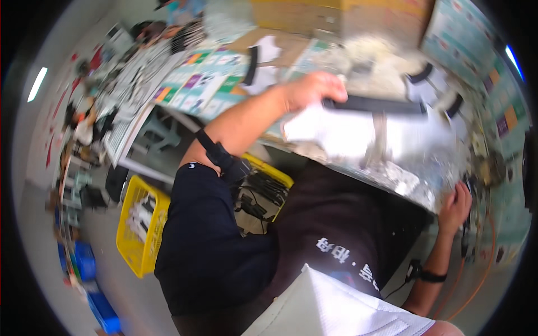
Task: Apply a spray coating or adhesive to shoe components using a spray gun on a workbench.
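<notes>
Head view shows the left hand (pixel 311 88) closed around one end of a long black bar (pixel 374 105), held level above a white sheet (pixel 342 134) on the desk (pixel 403 179). The bar looks stiff and quite light; gripping nearer its middle would balance it better. The right hand (pixel 455 208) rests at the desk edge, fingers curled; whether it holds something I cannot tell.

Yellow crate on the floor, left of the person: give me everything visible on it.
The yellow crate is a rectangular plastic bin with perforated, lattice-like walls. It stands open-topped on the grey floor, seen tilted from above, beside the person's dark-trousered leg. Pale, whitish items lie inside; blur hides what they are. A second yellow bin holding dark parts sits nearby under the table edge. Neither hand touches the crate.
</notes>
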### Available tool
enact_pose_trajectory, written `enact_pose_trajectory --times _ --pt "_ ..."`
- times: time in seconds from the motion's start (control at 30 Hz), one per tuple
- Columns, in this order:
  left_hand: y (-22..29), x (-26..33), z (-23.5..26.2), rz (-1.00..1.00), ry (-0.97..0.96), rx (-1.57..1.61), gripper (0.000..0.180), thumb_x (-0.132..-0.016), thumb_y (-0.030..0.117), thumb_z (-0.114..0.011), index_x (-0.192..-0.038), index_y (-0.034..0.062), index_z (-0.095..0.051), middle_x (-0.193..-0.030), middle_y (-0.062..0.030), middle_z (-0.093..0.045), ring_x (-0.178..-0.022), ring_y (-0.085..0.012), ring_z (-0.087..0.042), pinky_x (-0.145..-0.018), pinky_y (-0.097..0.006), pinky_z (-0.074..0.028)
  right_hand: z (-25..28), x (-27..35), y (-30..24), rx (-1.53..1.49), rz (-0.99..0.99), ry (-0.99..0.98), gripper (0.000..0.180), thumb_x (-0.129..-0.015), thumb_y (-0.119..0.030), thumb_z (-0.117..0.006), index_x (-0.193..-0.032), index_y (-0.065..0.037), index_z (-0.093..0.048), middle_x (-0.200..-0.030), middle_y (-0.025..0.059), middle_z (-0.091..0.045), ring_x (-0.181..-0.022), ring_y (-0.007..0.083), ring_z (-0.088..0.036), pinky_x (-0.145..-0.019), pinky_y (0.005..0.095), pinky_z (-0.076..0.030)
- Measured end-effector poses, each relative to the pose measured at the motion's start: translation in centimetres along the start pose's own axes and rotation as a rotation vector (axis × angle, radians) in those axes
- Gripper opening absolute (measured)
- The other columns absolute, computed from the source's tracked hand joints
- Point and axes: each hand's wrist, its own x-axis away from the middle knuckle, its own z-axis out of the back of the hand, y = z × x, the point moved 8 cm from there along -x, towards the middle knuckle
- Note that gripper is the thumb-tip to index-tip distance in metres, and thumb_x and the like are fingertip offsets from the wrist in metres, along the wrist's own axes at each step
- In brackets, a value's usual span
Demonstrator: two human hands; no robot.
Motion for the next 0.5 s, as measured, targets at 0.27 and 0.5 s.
enact_pose_trajectory --times 0.27,0.5 --pt "1.9 24.6 17.5 0.059 0.716 0.418 0.039 -0.094 0.029 -0.052 -0.113 -0.0022 -0.064 -0.109 -0.0164 -0.069 -0.099 -0.0244 -0.066 -0.091 -0.035 -0.052 -0.8 -0.3 -1.5 -0.029 0.065 0.025 0.019 -0.092 -0.003 -0.059 -0.109 0.002 -0.066 -0.118 0.0169 -0.063 -0.104 0.0327 -0.061 -0.084 0.0381 -0.051" --pt "1.3 40.9 30.5 -0.342 1.707 0.441 0.035 -0.095 0.040 -0.058 -0.110 0.0086 -0.064 -0.097 -0.0068 -0.068 -0.082 -0.0147 -0.060 -0.070 -0.027 -0.044 -0.6 -0.3 -1.9 -0.021 0.066 0.046 0.018 -0.090 -0.003 -0.060 -0.107 0.001 -0.066 -0.116 0.0160 -0.064 -0.105 0.0335 -0.061 -0.089 0.0399 -0.050"
